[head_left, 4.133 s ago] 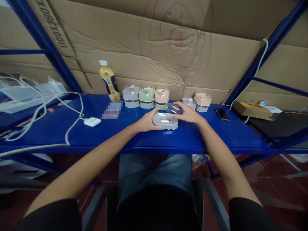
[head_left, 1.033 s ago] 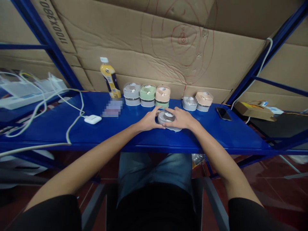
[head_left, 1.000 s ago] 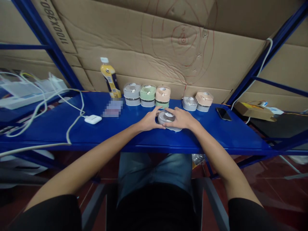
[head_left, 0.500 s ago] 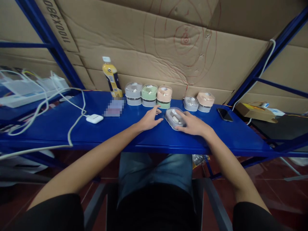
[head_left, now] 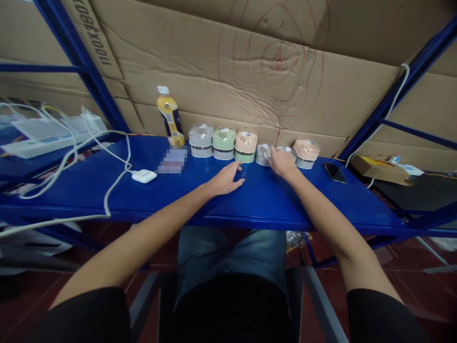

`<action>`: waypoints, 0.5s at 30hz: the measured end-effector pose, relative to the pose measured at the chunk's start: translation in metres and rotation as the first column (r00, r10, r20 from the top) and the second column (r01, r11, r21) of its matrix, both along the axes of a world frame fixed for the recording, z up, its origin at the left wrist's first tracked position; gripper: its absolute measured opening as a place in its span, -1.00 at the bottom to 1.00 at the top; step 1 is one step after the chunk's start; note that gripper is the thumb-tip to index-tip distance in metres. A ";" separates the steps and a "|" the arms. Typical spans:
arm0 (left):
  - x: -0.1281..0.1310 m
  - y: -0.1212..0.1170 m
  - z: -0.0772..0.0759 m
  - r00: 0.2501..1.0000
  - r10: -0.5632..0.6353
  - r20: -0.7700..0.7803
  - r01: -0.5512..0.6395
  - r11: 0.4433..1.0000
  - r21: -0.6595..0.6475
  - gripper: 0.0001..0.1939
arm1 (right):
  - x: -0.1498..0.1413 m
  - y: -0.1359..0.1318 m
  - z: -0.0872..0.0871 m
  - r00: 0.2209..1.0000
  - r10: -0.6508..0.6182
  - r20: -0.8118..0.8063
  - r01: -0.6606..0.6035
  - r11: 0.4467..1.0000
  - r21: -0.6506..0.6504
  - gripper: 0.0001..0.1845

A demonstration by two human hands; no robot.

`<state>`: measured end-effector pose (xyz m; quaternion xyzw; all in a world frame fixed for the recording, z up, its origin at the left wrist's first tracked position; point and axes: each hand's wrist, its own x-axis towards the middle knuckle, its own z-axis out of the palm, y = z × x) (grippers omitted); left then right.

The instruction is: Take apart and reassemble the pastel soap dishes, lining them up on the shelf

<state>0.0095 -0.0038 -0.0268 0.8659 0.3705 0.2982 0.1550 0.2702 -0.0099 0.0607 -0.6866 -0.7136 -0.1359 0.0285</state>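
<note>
My right hand is at the back of the blue table, its curled fingers on the right side of a small grey lidded container. Behind this hand, a second grey container is partly hidden. My left hand hovers open and empty over the table, thumb apart from the fingers. Just beyond it stands a stack with a peach container on a green one. Further left are a green-topped stack and a grey stack. Another peach-topped stack is at the right.
A yellow drink bottle stands at the back left. In front of it lie a blurred-out packet and a white earbud case near white cables. A phone lies at the right, by an open cardboard box. Cardboard backs the table.
My right hand has carried the grey container from mid-table back to the row, between the peach-and-green stack and the other grey container. My left hand has stayed nearly still.
</note>
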 end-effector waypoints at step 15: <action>0.003 0.000 -0.001 1.000 -0.019 -0.014 0.019 1.000 0.020 -0.37 | -0.116 0.061 0.017 0.873 -0.110 -0.474 0.208 0.965 0.159 -0.14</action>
